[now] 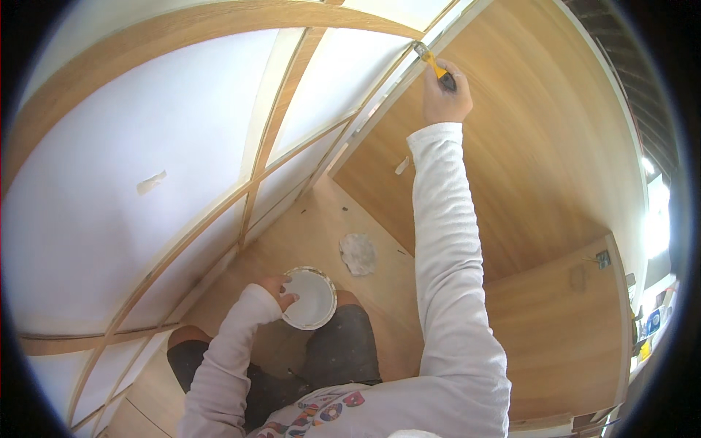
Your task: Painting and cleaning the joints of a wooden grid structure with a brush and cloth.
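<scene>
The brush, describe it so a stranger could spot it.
Find the large wooden panel at right, then its upper left edge. There the right hand holds the brush, set apart from the brown panel by its yellow-and-black handle.

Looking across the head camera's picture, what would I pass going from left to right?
Small pale patch → left hand → round white bucket → ragged whitish blob → yellow-and-black brush, held in the right hand → small metal fitting.

Yellow-and-black paintbrush, raised, slanted, round white open-topped bucket, pale inside, well below the brush
</scene>
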Demonstrator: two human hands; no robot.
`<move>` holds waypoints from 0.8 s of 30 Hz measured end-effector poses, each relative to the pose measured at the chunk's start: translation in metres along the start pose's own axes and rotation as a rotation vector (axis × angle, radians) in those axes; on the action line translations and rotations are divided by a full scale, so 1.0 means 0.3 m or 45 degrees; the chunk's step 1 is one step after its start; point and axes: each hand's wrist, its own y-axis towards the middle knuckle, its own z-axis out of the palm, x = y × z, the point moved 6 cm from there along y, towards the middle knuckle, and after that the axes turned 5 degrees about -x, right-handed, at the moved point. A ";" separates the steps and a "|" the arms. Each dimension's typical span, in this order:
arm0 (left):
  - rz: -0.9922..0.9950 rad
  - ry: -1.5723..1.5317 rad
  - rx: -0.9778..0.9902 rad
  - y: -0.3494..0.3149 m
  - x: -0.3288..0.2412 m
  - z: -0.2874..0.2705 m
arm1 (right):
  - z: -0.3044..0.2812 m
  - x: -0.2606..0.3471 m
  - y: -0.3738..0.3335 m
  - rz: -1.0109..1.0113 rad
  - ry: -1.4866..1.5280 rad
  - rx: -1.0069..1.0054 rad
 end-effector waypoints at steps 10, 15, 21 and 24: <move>-0.006 0.017 0.080 -0.008 -0.019 0.006 | 0.036 0.063 -0.042 -0.257 -0.223 0.166; 0.006 0.039 0.067 -0.005 -0.014 0.015 | 0.043 0.083 -0.097 -0.362 -0.272 0.274; 0.022 0.054 0.083 -0.005 -0.014 0.019 | 0.037 0.093 -0.009 -0.324 -0.215 0.221; 0.023 0.065 0.087 -0.006 -0.022 0.012 | 0.044 0.097 0.018 -0.403 -0.256 0.201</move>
